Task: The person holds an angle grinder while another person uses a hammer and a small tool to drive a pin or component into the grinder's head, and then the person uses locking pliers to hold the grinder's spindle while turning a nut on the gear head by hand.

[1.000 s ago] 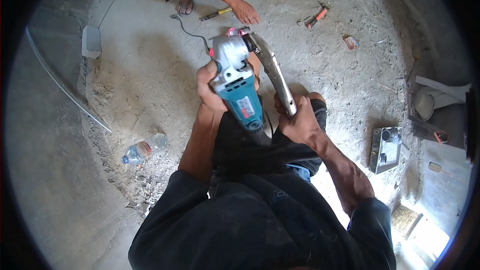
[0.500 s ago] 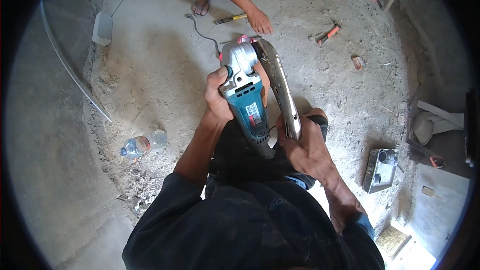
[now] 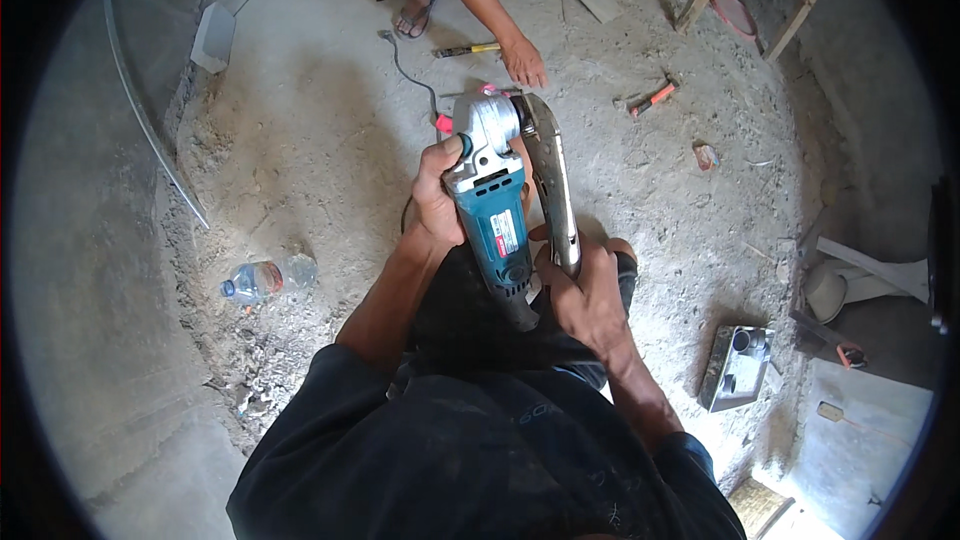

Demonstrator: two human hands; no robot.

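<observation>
Hands grip grinder (image 3: 492,202) and metal bar (image 3: 556,188); bottle (image 3: 262,278) lies nearby.

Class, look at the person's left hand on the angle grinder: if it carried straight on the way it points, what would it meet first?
Probably the co-worker's hand on the floor beyond the angle grinder that the left hand grips; depth is unclear.

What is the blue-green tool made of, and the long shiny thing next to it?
The grinder looks like two materials: a teal body that seems to be matte plastic, and a silvery head that looks like cast metal, since it glints. The left hand holds it. The long bar in the right hand looks like dull, worn metal, grey with a faint sheen.
</observation>
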